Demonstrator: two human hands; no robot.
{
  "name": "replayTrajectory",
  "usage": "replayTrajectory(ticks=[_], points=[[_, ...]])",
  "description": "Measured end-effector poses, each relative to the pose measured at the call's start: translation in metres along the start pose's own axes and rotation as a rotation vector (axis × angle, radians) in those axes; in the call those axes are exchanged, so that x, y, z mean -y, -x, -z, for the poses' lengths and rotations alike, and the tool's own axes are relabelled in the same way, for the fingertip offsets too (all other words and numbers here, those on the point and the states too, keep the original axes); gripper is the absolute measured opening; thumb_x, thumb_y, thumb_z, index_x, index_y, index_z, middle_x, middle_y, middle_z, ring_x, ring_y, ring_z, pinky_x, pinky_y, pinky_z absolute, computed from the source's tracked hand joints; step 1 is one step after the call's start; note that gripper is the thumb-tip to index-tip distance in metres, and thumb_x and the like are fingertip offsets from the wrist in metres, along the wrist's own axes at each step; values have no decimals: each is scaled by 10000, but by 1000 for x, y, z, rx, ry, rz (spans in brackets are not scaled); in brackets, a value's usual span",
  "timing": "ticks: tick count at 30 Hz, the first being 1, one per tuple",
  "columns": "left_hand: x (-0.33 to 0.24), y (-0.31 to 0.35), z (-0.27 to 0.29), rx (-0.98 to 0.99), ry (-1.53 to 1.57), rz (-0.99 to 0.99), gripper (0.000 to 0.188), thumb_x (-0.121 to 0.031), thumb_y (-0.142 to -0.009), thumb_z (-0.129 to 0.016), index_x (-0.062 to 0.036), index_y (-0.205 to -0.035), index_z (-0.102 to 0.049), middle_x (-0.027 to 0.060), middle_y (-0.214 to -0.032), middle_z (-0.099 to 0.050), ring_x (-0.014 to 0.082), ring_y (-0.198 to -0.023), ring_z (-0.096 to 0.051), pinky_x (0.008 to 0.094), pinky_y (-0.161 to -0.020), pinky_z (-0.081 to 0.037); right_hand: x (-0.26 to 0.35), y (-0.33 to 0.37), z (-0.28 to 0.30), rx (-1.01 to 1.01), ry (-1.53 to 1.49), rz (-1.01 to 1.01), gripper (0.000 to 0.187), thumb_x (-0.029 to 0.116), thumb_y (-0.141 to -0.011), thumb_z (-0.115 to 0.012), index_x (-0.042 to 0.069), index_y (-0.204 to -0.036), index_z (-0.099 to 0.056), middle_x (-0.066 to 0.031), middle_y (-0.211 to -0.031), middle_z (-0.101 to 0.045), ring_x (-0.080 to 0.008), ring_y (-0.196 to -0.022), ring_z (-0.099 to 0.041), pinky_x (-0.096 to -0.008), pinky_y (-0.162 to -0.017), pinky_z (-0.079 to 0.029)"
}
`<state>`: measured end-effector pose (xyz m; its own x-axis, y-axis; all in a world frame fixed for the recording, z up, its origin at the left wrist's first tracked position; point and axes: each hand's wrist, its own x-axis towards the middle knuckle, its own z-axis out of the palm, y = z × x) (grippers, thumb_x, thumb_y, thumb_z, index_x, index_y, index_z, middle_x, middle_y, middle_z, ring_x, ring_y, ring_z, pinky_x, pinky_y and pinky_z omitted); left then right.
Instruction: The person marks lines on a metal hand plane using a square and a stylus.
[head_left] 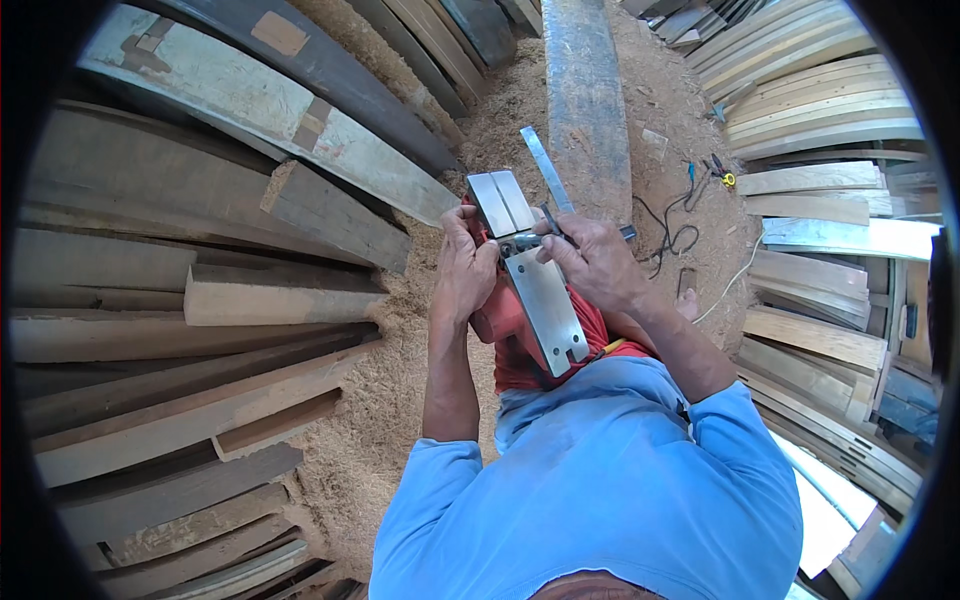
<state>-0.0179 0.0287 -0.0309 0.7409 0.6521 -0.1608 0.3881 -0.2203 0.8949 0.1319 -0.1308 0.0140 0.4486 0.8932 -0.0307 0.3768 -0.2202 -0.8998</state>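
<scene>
An upturned red electric planer [545, 310] rests on my lap, its two shiny metal sole plates facing up. My left hand [466, 262] is closed around its left side, with the thumb near the cutter slot between the plates. In my right hand [600, 262] is a small wrench-like tool [524, 241] with a silver end, which meets the planer at that slot. My fingers partly hide this tool, so its exact kind is unclear. Just beyond my right hand, a flat metal strip [546, 168] sticks out away from me; its lower end is hidden.
Stacked timber beams [290, 297] line the left side. Lighter boards [815, 335] are piled along the right. A long worn plank [590, 100] runs ahead over ground covered in wood shavings [360, 420]. Dark cable [668, 225] with clips lies coiled at the right, near a pale cord [735, 277].
</scene>
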Motion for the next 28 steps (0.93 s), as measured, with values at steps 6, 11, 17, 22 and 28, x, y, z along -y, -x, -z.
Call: replayTrajectory(ticks=[6, 11, 17, 22, 28], points=[[14, 0, -1, -38, -57, -26, 543, -92, -907, -520, -3, -1402, -317, 241, -1225, -604, 337, -1129, -640, 442, -1019, -481, -2, -3, -13, 7, -59, -14, 264, 162, -1025, -560, -43, -1121, -696, -135, -835, -739, -186, -731, -695, -346, -703, -554], [16, -3, -5, -44, 4, -42, 528, -126, -888, -530, -3, -1361, -331, 358, -1216, -594, 525, -1146, -598, 552, -1028, -444, 3, -1, -16, 8, -31, 32, 268, 160, -1015, -566, -50, -1126, -691, -150, -825, -735, -205, -702, -691, -362, -675, -548], [15, -2, -4, -32, -38, -35, 516, -93, -902, -509, 6, -1374, -322, 266, -1207, -596, 381, -1122, -618, 468, -1018, -469, 10, 1, -14, 16, 227, 197, 231, 131, -974, -609, -36, -1113, -687, -207, -878, -716, -383, -805, -703, -468, -705, -528], [15, -1, -4, -47, -30, -34, 529, -150, -897, -521, -4, -1369, -332, 357, -1227, -594, 530, -1148, -594, 549, -1028, -443, 20, 2, -14, 79, 426, 260, 252, 138, -948, -643, 2, -1156, -682, -203, -900, -701, -411, -891, -675, -514, -761, -502], [7, 0, -1, -29, -8, 23, 528, -162, -901, -517, -12, -1374, -336, 365, -1262, -587, 529, -1172, -590, 548, -1041, -436, 19, -1, -8, 174, 602, 322, 326, 123, -916, -673, 60, -1237, -674, -165, -966, -734, -314, -988, -697, -492, -872, -498]])
